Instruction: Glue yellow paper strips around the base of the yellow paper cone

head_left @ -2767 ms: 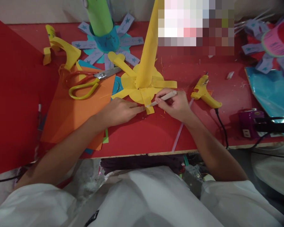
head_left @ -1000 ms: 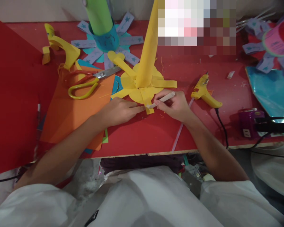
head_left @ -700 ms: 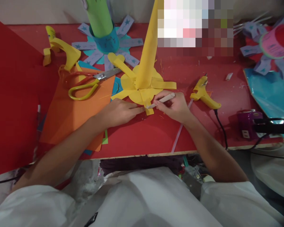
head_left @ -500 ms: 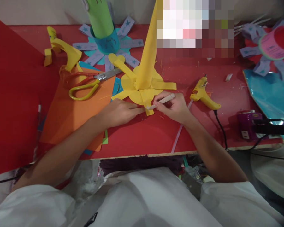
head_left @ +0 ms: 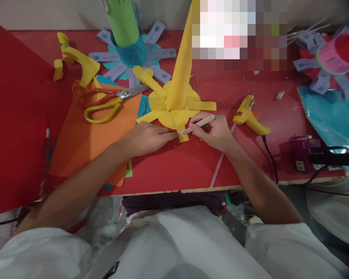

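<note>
A tall yellow paper cone (head_left: 182, 66) stands on a yellow paper disc (head_left: 166, 116) with several yellow strips spreading from its base. My right hand (head_left: 213, 131) is closed round a white pen (head_left: 199, 123), whose tip rests on the nearest yellow strip (head_left: 180, 126). My left hand (head_left: 145, 137) lies beside that strip, its fingers extended and the fingertips pressing the strip's left edge down on the red table (head_left: 174, 166).
Scissors (head_left: 107, 101) with yellow and red handles lie on an orange sheet (head_left: 90, 139). A yellow glue gun (head_left: 250, 115) lies right of my hand, its black cord running off the table edge. A green tube (head_left: 123, 23) on blue rays stands behind. A purple power strip (head_left: 305, 157) sits at the right.
My hands and the pen stay nearly still on the strip; the pen tip shifts only slightly. The view has drifted a little.
</note>
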The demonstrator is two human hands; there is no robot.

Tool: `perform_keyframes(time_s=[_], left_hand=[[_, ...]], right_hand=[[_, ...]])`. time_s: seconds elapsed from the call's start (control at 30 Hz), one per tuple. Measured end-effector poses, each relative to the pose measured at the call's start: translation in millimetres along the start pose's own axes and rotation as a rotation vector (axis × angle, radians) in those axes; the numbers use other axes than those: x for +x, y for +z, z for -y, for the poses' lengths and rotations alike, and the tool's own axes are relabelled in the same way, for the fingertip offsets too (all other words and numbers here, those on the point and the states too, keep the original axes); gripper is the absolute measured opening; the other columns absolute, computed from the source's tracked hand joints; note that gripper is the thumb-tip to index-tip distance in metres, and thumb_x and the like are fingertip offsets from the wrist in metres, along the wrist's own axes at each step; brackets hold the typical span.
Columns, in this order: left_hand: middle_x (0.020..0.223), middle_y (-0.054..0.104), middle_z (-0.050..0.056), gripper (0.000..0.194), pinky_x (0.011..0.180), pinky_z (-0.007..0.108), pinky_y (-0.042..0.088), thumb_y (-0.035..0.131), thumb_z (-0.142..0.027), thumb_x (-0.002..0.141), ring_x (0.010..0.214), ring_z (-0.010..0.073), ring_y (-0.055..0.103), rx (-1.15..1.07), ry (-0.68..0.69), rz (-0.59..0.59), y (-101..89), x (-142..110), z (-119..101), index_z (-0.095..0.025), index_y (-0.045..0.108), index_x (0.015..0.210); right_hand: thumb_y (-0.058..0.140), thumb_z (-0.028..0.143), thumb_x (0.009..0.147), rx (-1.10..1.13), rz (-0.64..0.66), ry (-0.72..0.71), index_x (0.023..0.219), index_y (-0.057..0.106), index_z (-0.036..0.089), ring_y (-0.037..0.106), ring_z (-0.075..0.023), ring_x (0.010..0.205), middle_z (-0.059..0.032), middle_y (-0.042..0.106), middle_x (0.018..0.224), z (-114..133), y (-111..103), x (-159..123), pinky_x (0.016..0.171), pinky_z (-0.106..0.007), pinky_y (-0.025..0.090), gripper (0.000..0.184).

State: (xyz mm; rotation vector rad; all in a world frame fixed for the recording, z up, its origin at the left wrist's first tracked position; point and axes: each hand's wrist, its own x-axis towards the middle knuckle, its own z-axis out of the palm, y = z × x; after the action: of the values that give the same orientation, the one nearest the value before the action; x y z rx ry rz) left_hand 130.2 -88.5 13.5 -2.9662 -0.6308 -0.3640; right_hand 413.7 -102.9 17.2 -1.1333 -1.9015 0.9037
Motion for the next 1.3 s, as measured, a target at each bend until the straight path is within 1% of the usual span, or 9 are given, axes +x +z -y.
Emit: perform_keyframes(time_s=[0.2, 0.4, 0.5, 0.67, 0.8, 0.93, 1.1, 1.2, 1.3], left_hand=[[0.092, 0.081, 0.004, 0.040, 0.051, 0.029, 0.030, 0.051, -0.013, 0.104, 0.066, 0.0129, 0.069, 0.017, -0.004, 0.023, -1.9, 1.0, -0.5, -0.024, 0.072, 0.137], [0.091, 0.080, 0.003, 0.041, 0.053, 0.029, 0.030, 0.050, -0.011, 0.104, 0.064, 0.0139, 0.065, -0.022, 0.002, -0.020, -3.4, 1.6, -0.7, -0.024, 0.074, 0.134], [0.091, 0.081, 0.003, 0.042, 0.053, 0.030, 0.028, 0.051, -0.011, 0.102, 0.064, 0.0148, 0.065, -0.013, 0.004, -0.004, -3.5, 1.6, -0.3, -0.024, 0.074, 0.136], [0.094, 0.081, 0.004, 0.043, 0.054, 0.028, 0.031, 0.050, -0.012, 0.103, 0.066, 0.0143, 0.067, -0.035, -0.014, 0.023, -3.0, 1.6, -0.6, -0.024, 0.073, 0.137], [0.096, 0.082, 0.004, 0.043, 0.053, 0.028, 0.033, 0.051, -0.012, 0.103, 0.069, 0.0138, 0.070, -0.021, -0.020, 0.042, -3.0, 1.5, -1.1, -0.025, 0.073, 0.137], [0.096, 0.081, 0.005, 0.041, 0.055, 0.027, 0.036, 0.050, -0.013, 0.104, 0.068, 0.0131, 0.069, -0.071, -0.028, 0.024, -3.2, 1.2, -0.8, -0.025, 0.073, 0.137], [0.095, 0.082, 0.004, 0.040, 0.051, 0.029, 0.030, 0.052, -0.013, 0.103, 0.068, 0.0136, 0.070, 0.007, 0.004, 0.023, -4.5, 2.4, -0.7, -0.024, 0.074, 0.134], [0.095, 0.082, 0.004, 0.039, 0.051, 0.029, 0.030, 0.052, -0.013, 0.103, 0.069, 0.0133, 0.071, 0.021, 0.007, 0.034, -5.4, 3.4, -1.1, -0.024, 0.074, 0.134], [0.093, 0.082, 0.003, 0.038, 0.051, 0.030, 0.030, 0.052, -0.013, 0.103, 0.067, 0.0136, 0.070, 0.020, 0.007, 0.007, -5.6, 3.9, -1.4, -0.024, 0.074, 0.132]], right_hand=[[0.068, 0.035, 0.096, -0.011, 0.001, 0.010, 0.086, 0.072, 0.022, 0.054, -0.0132, 0.060, -0.0002, 0.072, 0.074, 1.9, -1.1, -0.1, 0.059, -0.031, 0.039, 0.017], [0.068, 0.033, 0.095, -0.006, -0.007, 0.000, 0.084, 0.071, 0.022, 0.055, -0.0134, 0.060, 0.0002, 0.072, 0.074, 1.0, -0.5, -0.1, 0.059, -0.032, 0.039, 0.015], [0.068, 0.033, 0.095, -0.011, -0.017, 0.001, 0.085, 0.072, 0.023, 0.055, -0.0139, 0.061, 0.0000, 0.072, 0.075, -0.1, -0.5, 0.1, 0.060, -0.033, 0.040, 0.015], [0.069, 0.033, 0.095, -0.009, -0.017, 0.009, 0.084, 0.072, 0.023, 0.055, -0.0137, 0.060, -0.0002, 0.072, 0.075, -0.5, -0.9, 0.1, 0.058, -0.032, 0.039, 0.015], [0.069, 0.032, 0.095, 0.008, -0.019, -0.005, 0.085, 0.071, 0.022, 0.055, -0.0137, 0.061, 0.0001, 0.071, 0.074, -0.4, -1.7, -0.3, 0.060, -0.032, 0.040, 0.014], [0.069, 0.034, 0.097, 0.009, -0.010, 0.015, 0.087, 0.072, 0.022, 0.057, -0.0144, 0.063, -0.0008, 0.072, 0.076, -0.5, -1.4, -0.5, 0.061, -0.032, 0.040, 0.016], [0.069, 0.040, 0.097, 0.039, 0.034, 0.017, 0.087, 0.073, 0.022, 0.058, -0.0146, 0.064, -0.0012, 0.073, 0.077, -1.3, -0.1, -0.6, 0.060, -0.031, 0.041, 0.021], [0.069, 0.041, 0.098, 0.034, 0.010, 0.014, 0.088, 0.073, 0.022, 0.059, -0.0151, 0.065, -0.0016, 0.074, 0.078, -2.2, 0.2, -0.6, 0.060, -0.032, 0.041, 0.022], [0.069, 0.040, 0.098, 0.054, 0.041, 0.002, 0.088, 0.073, 0.022, 0.059, -0.0149, 0.063, -0.0014, 0.074, 0.078, -2.8, 0.3, -0.7, 0.059, -0.032, 0.041, 0.021]])
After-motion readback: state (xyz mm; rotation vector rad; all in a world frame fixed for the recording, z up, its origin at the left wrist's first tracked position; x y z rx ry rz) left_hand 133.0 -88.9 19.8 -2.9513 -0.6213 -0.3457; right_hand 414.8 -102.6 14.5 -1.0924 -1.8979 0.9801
